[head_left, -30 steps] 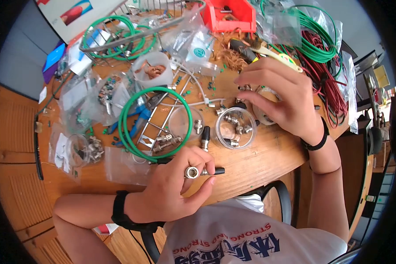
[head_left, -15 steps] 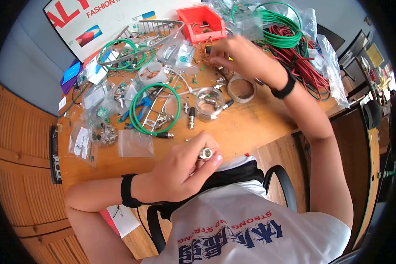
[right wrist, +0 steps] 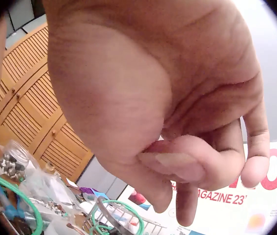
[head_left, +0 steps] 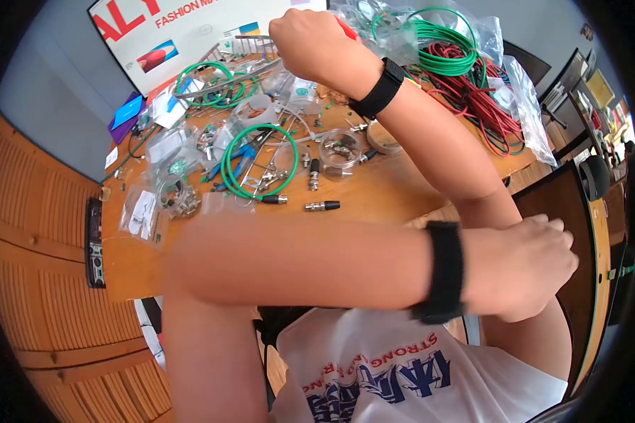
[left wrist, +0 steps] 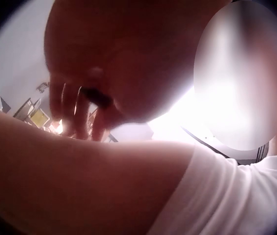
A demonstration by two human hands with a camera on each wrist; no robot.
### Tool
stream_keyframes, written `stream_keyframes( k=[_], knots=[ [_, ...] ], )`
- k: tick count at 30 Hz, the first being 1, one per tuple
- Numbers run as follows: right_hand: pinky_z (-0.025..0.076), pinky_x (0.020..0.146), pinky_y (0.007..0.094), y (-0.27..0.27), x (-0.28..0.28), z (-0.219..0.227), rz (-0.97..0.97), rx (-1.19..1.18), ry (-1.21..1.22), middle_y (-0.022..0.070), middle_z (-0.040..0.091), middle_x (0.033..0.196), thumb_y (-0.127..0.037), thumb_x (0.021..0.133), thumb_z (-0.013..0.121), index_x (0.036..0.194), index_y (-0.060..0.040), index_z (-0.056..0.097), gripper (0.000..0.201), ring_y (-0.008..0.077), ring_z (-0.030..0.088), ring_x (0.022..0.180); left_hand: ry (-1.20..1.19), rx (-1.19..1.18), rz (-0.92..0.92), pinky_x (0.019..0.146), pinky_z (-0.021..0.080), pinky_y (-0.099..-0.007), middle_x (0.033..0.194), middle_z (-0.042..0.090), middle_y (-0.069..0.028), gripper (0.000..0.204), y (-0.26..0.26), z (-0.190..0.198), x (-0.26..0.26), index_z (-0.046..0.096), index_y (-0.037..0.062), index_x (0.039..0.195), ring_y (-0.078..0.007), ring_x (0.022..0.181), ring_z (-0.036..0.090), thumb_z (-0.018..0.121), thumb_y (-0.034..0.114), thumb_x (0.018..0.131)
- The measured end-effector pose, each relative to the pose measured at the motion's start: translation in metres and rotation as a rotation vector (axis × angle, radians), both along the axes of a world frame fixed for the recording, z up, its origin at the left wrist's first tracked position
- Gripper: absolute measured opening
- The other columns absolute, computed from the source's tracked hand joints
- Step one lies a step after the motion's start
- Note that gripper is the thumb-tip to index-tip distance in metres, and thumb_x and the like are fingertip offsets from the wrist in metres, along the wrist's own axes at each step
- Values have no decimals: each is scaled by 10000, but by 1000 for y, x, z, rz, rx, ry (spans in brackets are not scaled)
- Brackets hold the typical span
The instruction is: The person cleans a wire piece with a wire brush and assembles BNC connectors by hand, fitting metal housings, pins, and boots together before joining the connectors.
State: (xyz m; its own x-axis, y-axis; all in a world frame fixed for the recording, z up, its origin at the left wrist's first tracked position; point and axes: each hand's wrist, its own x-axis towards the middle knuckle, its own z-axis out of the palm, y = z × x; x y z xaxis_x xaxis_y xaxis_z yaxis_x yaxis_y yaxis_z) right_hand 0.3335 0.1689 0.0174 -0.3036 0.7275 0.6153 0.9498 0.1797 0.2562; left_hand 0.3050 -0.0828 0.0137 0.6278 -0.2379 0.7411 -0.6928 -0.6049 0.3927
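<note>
1. Left hand (head_left: 522, 271): off the tabletop (head_left: 395, 197), to the right & nr the right upper arm; forearm crosses in front of white printed T-shirt (head_left: 487, 366). Fingers bent; dark patch btwn them in the left wrist view, so can't tell if it's pinching anything.
2. Right hand (head_left: 307, 42): raised over far side of tabletop, in front of white printed board (head_left: 197, 53). Fingers loosely curled, thumb bent in against them; nothing visible in its grasp. Red plastic bin (head_left: 347, 29) mostly hidden behind it.
3. Silver metal connector w/ black sleeve (head_left: 322, 206): lying sideways nr front edge of tabletop, well apart from both hands.
4. Second silver-and-black connector (head_left: 314, 176): just behind it, pointing away, beside clear round plastic dish (head_left: 337, 168) w/ small metal parts inside.
5. Looped green cable (head_left: 298, 161): left of those, connector on its end, lying over blue-handled pliers (head_left: 241, 161).
6. Far right: coiled green cable (head_left: 441, 67) & bundled dark-red wires (head_left: 487, 123).
</note>
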Motion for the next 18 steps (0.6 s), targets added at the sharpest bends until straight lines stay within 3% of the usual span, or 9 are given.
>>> stream_keyframes(
  k=[1, 2, 3, 6, 8, 12, 18],
  knots=[
    [604, 632, 423, -1, -6, 1, 5, 24, 9, 161, 758, 847, -75, 781, 729, 881, -49, 774, 113, 322, 775, 775, 41, 62, -72, 704, 577, -497, 854, 704, -211, 195, -4, -8, 13, 702, -76, 894, -396, 732, 683, 669, 73, 772],
    [604, 632, 423, -1, -9, 2, 11, 26, 8, 161, 758, 847, -75, 781, 729, 881, -49, 774, 113, 322, 775, 775, 402, 202, -122, 752, 594, -471, 854, 744, -230, 185, -2, 16, 19, 757, -43, 792, -384, 842, 734, 669, 117, 760],
    [606, 644, 438, -1, -11, 2, 23, 18, 13, 174, 751, 849, -80, 802, 731, 886, -33, 760, 101, 340, 767, 777, 580, 351, -165, 887, 576, -439, 1165, 757, -196, 336, -2, 27, 31, 806, 11, 1018, -315, 1108, 719, 652, 206, 793],
    [607, 655, 454, 2, -12, 1, 15, -18, 24, 187, 745, 853, -84, 824, 731, 897, -16, 747, 101, 360, 761, 782, 657, 417, -251, 889, 566, -459, 1194, 752, -182, 399, -1, 32, 47, 788, 18, 1113, -333, 1122, 712, 575, 220, 843],
    [606, 653, 454, 4, -12, 2, 0, -43, 33, 186, 745, 855, -82, 825, 728, 904, -14, 747, 106, 361, 761, 787, 745, 303, -364, 821, 568, -478, 1091, 769, -199, 389, 5, 33, 48, 769, -29, 1072, -369, 1001, 724, 532, 186, 851],
    [611, 666, 460, 4, -3, 0, -23, -76, 64, 194, 747, 882, -72, 825, 719, 912, -11, 750, 111, 365, 763, 810, 942, 333, -283, 857, 555, -469, 1165, 760, -165, 409, 19, 38, 59, 764, 23, 1170, -331, 1043, 715, 523, 185, 882],
    [617, 670, 463, -3, -8, 2, 9, -96, 99, 212, 744, 903, -41, 807, 704, 910, -6, 751, 118, 373, 763, 818, 896, 279, -401, 841, 545, -458, 1137, 773, -127, 398, 38, 36, 70, 778, 55, 1177, -308, 996, 711, 603, 208, 854]
  ],
)
